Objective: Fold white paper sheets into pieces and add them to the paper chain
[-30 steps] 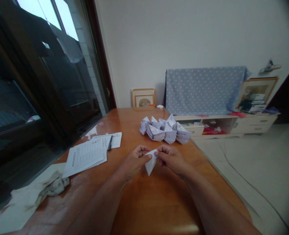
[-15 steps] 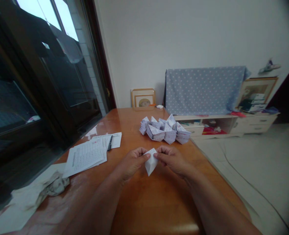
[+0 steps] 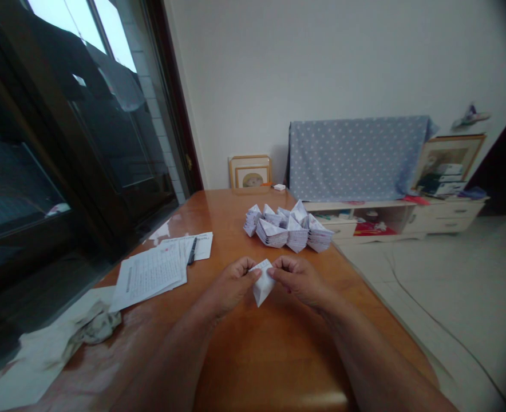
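Between my two hands is a small folded piece of white paper [image 3: 262, 290], its narrow tip pointing down toward me. My left hand [image 3: 234, 282] pinches its left side, thumb on the near face. On the opposite side my right hand [image 3: 298, 280] grips it the same way between thumb and fingers. The fingertips behind the paper are partly hidden. Just beyond my hands stands a cluster of stacked folded paper pieces [image 3: 296, 236], with pointed tops and layered sides.
The wooden table [image 3: 274, 360] carries written sheets [image 3: 150, 277] and a black pen [image 3: 192, 252] on the left. A crumpled cloth [image 3: 98, 325] lies nearer, on pale papers. A small white box [image 3: 279, 187] sits at the far end. The right table edge drops to the floor.
Both hands keep their pinch on the folded paper, which has shifted very slightly to the left. Everything else stays where it was.
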`<control>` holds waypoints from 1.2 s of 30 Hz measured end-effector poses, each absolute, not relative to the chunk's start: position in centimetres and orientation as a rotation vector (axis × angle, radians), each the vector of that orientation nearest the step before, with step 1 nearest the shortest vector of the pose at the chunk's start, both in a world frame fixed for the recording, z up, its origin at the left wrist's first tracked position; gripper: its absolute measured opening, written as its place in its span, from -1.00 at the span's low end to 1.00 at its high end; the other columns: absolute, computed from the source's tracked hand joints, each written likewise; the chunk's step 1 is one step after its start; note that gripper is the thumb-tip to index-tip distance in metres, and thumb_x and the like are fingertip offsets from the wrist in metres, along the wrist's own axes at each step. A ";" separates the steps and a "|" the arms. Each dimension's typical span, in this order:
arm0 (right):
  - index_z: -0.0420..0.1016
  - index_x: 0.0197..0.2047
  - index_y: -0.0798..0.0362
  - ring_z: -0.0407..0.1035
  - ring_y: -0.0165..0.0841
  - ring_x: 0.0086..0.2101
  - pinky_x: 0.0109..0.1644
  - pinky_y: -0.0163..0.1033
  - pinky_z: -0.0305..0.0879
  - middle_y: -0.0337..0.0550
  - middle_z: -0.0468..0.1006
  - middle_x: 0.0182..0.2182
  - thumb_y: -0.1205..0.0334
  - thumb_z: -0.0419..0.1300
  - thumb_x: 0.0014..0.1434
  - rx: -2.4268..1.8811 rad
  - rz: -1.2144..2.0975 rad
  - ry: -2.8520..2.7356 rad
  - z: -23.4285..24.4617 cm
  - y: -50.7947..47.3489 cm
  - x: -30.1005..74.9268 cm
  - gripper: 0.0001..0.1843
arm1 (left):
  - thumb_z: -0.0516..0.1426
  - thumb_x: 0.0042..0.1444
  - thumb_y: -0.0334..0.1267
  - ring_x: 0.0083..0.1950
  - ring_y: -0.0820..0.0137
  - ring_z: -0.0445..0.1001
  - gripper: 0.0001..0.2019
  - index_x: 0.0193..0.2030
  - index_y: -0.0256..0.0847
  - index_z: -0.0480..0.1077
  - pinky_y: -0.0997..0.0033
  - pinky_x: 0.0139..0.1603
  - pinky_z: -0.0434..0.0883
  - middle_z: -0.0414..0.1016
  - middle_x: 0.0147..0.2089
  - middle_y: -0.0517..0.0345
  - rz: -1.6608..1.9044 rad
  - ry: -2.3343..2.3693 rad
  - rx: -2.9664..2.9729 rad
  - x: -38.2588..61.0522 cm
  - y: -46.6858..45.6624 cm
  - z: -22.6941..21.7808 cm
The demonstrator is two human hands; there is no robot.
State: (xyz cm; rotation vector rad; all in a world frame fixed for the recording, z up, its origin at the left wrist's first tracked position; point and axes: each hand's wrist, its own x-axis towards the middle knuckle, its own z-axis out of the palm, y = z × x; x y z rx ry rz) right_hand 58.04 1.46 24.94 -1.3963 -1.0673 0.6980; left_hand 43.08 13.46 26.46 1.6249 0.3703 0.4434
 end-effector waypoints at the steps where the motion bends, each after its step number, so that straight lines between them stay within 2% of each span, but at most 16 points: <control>1: 0.44 -0.36 0.06 0.15 -0.48 -0.55 -0.49 -0.33 0.03 -0.33 0.34 -0.55 -0.03 0.25 0.14 -1.369 0.696 -1.051 25.0 1.5 58.0 -0.70 | 0.22 0.13 -0.10 -0.44 0.52 0.18 -0.77 -0.29 -0.23 0.37 0.50 -0.41 0.12 0.31 -0.42 0.26 0.452 0.367 1.608 43.1 13.5 26.4; 4: 0.46 -0.23 0.04 0.23 -0.46 -0.52 -0.48 -0.34 0.08 -0.29 0.42 -0.47 -0.09 0.25 0.14 -1.319 0.606 -0.904 25.0 1.8 58.1 -0.65 | 0.21 0.15 -0.12 -0.47 0.55 0.14 -0.78 -0.22 -0.22 0.40 0.51 -0.43 0.09 0.31 -0.41 0.27 0.537 0.370 1.523 43.2 14.0 26.1; 6: 0.44 -0.25 0.04 0.26 -0.46 -0.51 -0.50 -0.34 0.08 -0.26 0.46 -0.44 -0.15 0.23 0.14 -1.347 0.559 -0.772 25.0 2.0 58.1 -0.60 | 0.21 0.15 -0.12 -0.46 0.56 0.16 -0.79 -0.20 -0.21 0.39 0.52 -0.44 0.08 0.32 -0.39 0.28 0.613 0.383 1.443 43.2 14.3 26.0; 9: 0.42 -0.31 0.07 0.32 -0.44 -0.50 -0.54 -0.35 0.09 -0.16 0.51 -0.37 -0.25 0.17 0.16 -1.399 0.716 -0.750 24.8 2.1 57.7 -0.51 | 0.22 0.14 -0.13 -0.43 0.55 0.23 -0.78 -0.17 -0.19 0.37 0.53 -0.44 0.11 0.33 -0.36 0.28 0.635 0.382 1.324 43.3 14.4 26.1; 12: 0.46 -0.26 0.08 0.39 -0.41 -0.46 -0.54 -0.36 0.15 -0.11 0.54 -0.33 -0.24 0.18 0.16 -1.364 0.924 -0.865 24.5 2.2 57.0 -0.51 | 0.22 0.15 -0.15 -0.37 0.53 0.31 -0.79 -0.15 -0.17 0.34 0.53 -0.38 0.17 0.36 -0.33 0.26 0.580 0.339 1.245 43.3 14.3 26.1; 15: 0.46 -0.18 0.07 0.42 -0.40 -0.44 -0.53 -0.37 0.17 -0.09 0.56 -0.29 -0.18 0.21 0.17 -1.310 0.937 -0.893 24.2 2.4 56.7 -0.55 | 0.20 0.15 -0.15 -0.36 0.52 0.32 -0.79 -0.14 -0.17 0.34 0.53 -0.39 0.16 0.39 -0.31 0.24 0.535 0.340 1.260 43.4 14.2 26.0; 19: 0.43 -0.10 0.06 0.42 -0.41 -0.46 -0.54 -0.38 0.16 -0.14 0.54 -0.30 -0.10 0.24 0.16 -1.314 0.818 -0.889 23.8 2.7 57.0 -0.58 | 0.23 0.09 -0.20 -0.35 0.48 0.31 -0.77 -0.11 -0.16 0.39 0.51 -0.42 0.11 0.41 -0.33 0.24 0.569 0.406 1.385 43.4 14.0 26.1; 22: 0.40 -0.03 0.05 0.41 -0.40 -0.48 -0.55 -0.37 0.16 -0.20 0.50 -0.35 -0.05 0.24 0.16 -1.324 0.738 -0.931 23.7 3.0 57.1 -0.58 | 0.24 0.03 -0.26 -0.31 0.42 0.33 -0.77 -0.14 -0.15 0.45 0.47 -0.33 0.16 0.45 -0.34 0.24 0.686 0.477 1.490 43.1 13.7 26.8; 26: 0.39 0.00 0.05 0.39 -0.37 -0.45 -0.46 -0.32 0.21 -0.22 0.48 -0.39 0.04 0.20 0.20 -1.408 0.511 -0.998 23.4 3.1 56.9 -0.64 | 0.27 0.04 -0.17 -0.26 0.31 0.36 -0.76 -0.14 -0.13 0.50 0.42 -0.26 0.20 0.47 -0.39 0.21 0.824 0.566 1.627 42.5 13.1 28.3; 30: 0.44 -0.01 0.01 0.41 -0.33 -0.38 -0.34 -0.26 0.21 -0.18 0.56 -0.33 0.15 0.23 0.18 -1.621 0.180 -1.162 23.1 2.9 56.6 -0.69 | 0.32 -0.02 -0.16 -0.12 0.23 0.42 -0.75 -0.20 -0.16 0.51 0.39 -0.16 0.26 0.52 -0.27 0.11 0.926 0.576 1.743 42.7 12.9 28.6; 32: 0.47 -0.04 0.00 0.40 -0.33 -0.41 -0.36 -0.26 0.18 -0.19 0.57 -0.36 0.12 0.25 0.16 -1.686 0.154 -1.242 23.1 2.7 56.4 -0.70 | 0.28 0.01 -0.16 -0.17 0.27 0.45 -0.74 -0.17 -0.19 0.49 0.40 -0.18 0.30 0.53 -0.23 0.10 0.864 0.521 1.687 43.1 13.1 28.1; 34: 0.50 -0.08 0.00 0.38 -0.34 -0.44 -0.39 -0.26 0.17 -0.20 0.55 -0.40 0.05 0.26 0.15 -1.693 0.187 -1.277 23.4 2.5 56.3 -0.69 | 0.24 0.03 -0.16 -0.27 0.34 0.44 -0.73 -0.14 -0.21 0.45 0.42 -0.25 0.32 0.52 -0.28 0.13 0.807 0.505 1.585 43.4 13.6 27.4; 36: 0.52 -0.10 0.01 0.39 -0.33 -0.39 -0.34 -0.25 0.22 -0.16 0.57 -0.34 0.01 0.22 0.18 -1.639 0.216 -1.236 23.8 2.4 56.4 -0.69 | 0.22 0.02 -0.21 -0.35 0.42 0.41 -0.74 -0.14 -0.23 0.43 0.47 -0.31 0.30 0.49 -0.34 0.18 0.776 0.529 1.510 43.5 14.1 26.7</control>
